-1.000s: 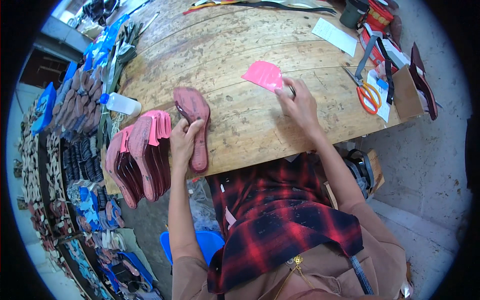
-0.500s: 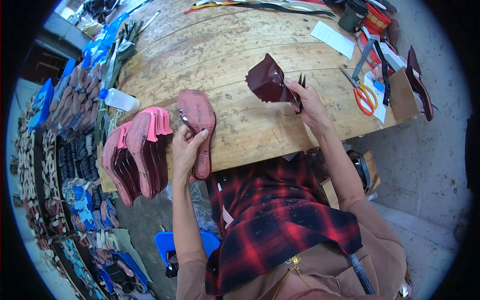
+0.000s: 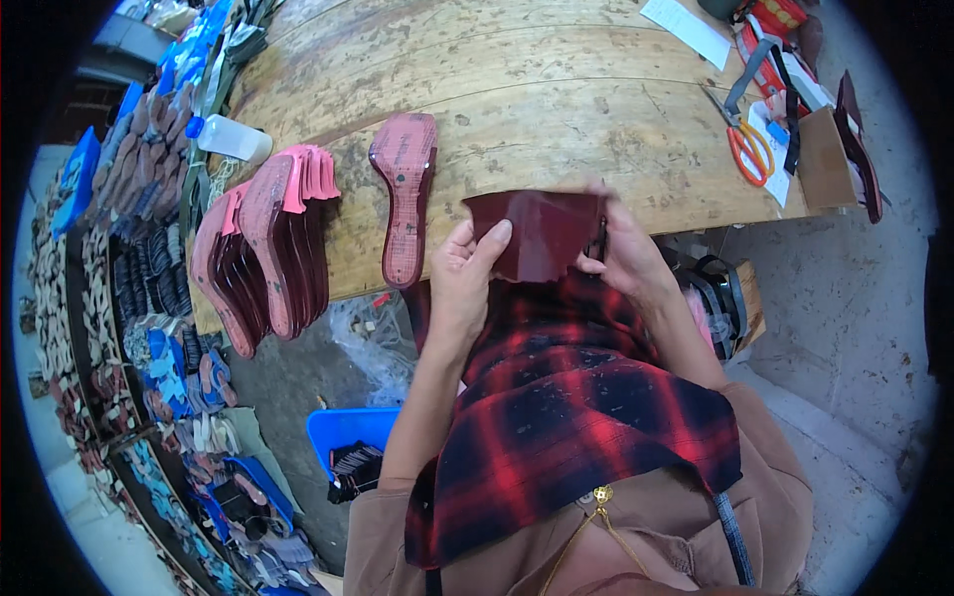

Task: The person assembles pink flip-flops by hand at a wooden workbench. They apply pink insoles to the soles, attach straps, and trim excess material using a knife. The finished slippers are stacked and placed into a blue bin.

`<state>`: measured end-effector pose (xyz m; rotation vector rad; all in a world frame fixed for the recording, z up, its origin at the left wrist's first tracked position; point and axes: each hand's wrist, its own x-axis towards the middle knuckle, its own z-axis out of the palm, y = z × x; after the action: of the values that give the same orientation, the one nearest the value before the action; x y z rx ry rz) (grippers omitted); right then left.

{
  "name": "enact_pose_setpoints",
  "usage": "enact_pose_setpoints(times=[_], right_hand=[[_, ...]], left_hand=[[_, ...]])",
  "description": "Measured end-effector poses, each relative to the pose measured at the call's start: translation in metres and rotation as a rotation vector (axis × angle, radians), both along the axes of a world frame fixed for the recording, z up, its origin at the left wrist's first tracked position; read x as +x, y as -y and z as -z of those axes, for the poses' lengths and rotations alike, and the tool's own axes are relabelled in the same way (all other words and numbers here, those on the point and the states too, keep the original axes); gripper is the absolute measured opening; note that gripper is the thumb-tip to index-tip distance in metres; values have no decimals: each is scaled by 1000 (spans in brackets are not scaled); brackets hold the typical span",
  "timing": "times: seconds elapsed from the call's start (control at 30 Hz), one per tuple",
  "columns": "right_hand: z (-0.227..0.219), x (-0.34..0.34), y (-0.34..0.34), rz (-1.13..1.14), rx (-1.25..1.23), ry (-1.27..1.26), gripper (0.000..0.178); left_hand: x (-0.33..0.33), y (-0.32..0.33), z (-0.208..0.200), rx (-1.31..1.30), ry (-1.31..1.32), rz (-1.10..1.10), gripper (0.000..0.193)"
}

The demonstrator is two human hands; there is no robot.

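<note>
A glossy dark-red sheet, like patent leather with a ragged lower edge, is stretched between my hands at the table's front edge. My left hand grips its left side, thumb on top. On the right side my right hand is closed, its fingertips blurred. A small dark tool shows between its fingers, its kind unclear. Left of my hands, a pinkish shoe insole with dark-red edging lies alone on the table. Further left stand two rows of similar insoles, with pink tabs on their far ends.
A white bottle with a blue cap lies behind the insole rows. Orange-handled scissors rest at the right on paper, near a cardboard box. A blue bin stands below the table, and racks of shoe parts fill the left.
My left hand has let go of the insole, which now lies on the table, and has taken hold of the dark-red sheet. My right hand has brought the sheet nearer to me.
</note>
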<state>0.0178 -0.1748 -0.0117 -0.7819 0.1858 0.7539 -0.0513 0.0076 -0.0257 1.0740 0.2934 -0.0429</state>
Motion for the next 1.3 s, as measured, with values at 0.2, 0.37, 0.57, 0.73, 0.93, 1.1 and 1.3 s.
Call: enact_pose_setpoints(times=[0.2,0.37,0.57,0.73,0.93,1.1,1.3], right_hand=[[7,-21,0,-134,-476,417,26],[9,-22,0,-83,-475,331,20],[15,-26,12,-52,-475,282,20],[18,-19,6,55,-436,277,20],[37,-5,-5,55,-581,518,24],[27,1,6,-80,-541,505,25],[8,1,8,-153,-539,466,25]], left_hand=[[-5,14,10,-50,-9,-181,18],[-8,11,1,307,-31,-149,19],[-23,7,20,352,-51,-99,17],[-22,14,20,210,-110,49,26],[-32,20,17,-93,-246,214,50],[-29,12,12,-253,-178,216,54],[-18,16,-2,171,-275,349,18]])
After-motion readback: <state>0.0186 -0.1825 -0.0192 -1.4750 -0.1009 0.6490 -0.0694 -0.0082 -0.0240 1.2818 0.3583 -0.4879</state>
